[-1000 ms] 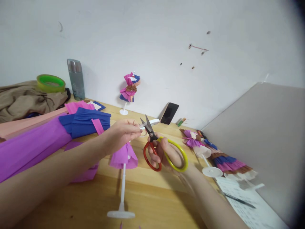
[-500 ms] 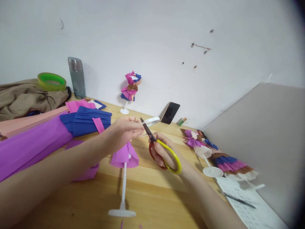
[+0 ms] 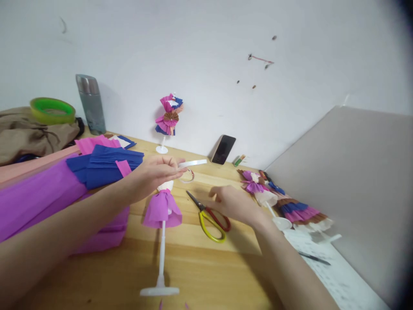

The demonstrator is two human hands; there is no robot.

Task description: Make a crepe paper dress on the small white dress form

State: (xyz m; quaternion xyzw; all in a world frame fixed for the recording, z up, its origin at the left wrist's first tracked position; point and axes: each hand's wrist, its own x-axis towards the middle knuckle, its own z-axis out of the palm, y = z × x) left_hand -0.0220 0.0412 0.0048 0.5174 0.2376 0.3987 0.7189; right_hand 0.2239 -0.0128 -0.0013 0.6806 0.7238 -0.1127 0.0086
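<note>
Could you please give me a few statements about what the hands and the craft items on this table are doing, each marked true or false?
1. The scissors lie on the wooden table, out of both hands. True.
2. The left hand pinches a strip of white tape. True.
3. The right hand grips the scissors by their handles. False: it hovers just beside them, fingers off the loops.
4. The paper skirt on the doll stand is blue. False: it is purple.
5. A phone leans against the wall. True.
</note>
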